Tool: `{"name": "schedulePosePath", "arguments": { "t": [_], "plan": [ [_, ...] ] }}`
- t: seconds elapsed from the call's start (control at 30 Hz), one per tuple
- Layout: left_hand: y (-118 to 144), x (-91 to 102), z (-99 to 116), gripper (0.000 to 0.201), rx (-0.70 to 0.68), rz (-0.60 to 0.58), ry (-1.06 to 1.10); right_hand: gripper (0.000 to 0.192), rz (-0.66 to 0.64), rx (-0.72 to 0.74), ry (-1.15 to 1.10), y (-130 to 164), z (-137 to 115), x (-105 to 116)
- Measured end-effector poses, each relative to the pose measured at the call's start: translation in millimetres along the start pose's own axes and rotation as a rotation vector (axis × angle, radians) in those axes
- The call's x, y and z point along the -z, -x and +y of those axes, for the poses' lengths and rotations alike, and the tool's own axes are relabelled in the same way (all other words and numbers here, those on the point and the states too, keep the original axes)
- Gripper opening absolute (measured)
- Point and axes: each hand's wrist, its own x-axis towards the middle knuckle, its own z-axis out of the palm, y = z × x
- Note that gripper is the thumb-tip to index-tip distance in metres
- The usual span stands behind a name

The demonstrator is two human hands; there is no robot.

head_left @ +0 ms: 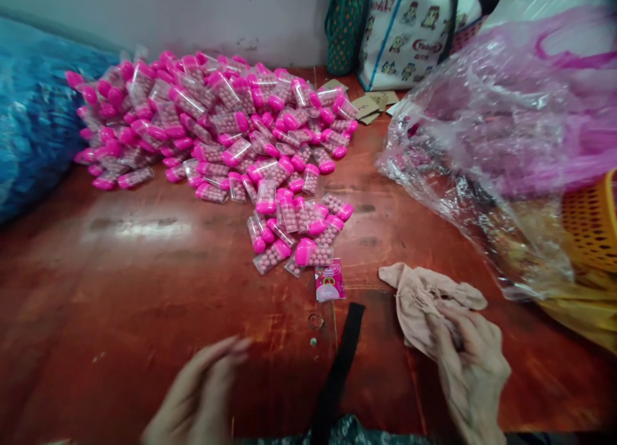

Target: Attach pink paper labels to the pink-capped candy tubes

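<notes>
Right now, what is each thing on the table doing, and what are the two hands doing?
Left hand: blurred, open, holding nothing, above the table.
Right hand: grip closed on the beige cloth.
Beige cloth: crumpled, partly lying on the table.
Pink-capped tubes: capped, full of pink balls, lying in a heap.
Pink packet: flat on the table, beside the heap.
Plastic bag: crumpled, see-through.
Black strap: lying flat.

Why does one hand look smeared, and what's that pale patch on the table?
Head view: the left hand is motion-blurred, while the right hand, gripping a beige cloth, stays fairly sharp; the pale patch is glare on the glossy table; edges bend from wide-lens distortion.
</notes>
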Motion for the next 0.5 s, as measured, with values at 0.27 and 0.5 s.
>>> {"name": "schedulePosePath", "arguments": {
  "t": [0.27,0.5],
  "plan": [
    [47.2,-176.8,50.0,0.027,-0.983,-0.935,-0.471,0.033,0.047,-0.330,-0.237,6.4,10.8,-6.0],
    [39.8,-198.8,47.0,0.022,-0.982,-0.944,-0.423,0.039,0.102,-0.209,0.091,-32.7,10.1,1.4]
  ]
}}
